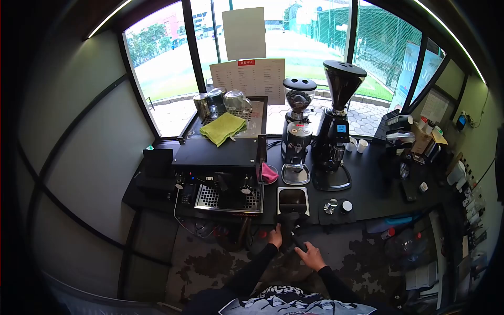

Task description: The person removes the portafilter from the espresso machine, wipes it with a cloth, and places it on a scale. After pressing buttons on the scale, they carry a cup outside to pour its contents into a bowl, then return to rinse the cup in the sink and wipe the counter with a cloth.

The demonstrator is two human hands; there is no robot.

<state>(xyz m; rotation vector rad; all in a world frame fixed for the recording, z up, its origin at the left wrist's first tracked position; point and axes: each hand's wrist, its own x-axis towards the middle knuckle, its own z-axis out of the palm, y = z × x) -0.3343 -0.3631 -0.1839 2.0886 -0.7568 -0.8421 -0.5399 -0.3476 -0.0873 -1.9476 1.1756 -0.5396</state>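
Low in the centre, my left hand (275,237) is closed around a dark object at the counter's front edge; its shape is hard to make out. My right hand (312,256) grips a black handle (299,243) that points up toward the same dark spot. Just beyond them a metal knock box (293,197) is set in the counter. To its right, small metal tools (331,206) and a round white-topped item (346,206) rest on a dark mat.
An espresso machine (215,153) stands left, with a green cloth (223,128) and glass jugs on top. Two grinders (298,136) (336,131) stand behind the knock box. A pink cloth (269,173) lies beside the machine. Paper cups (362,146) are at the right.
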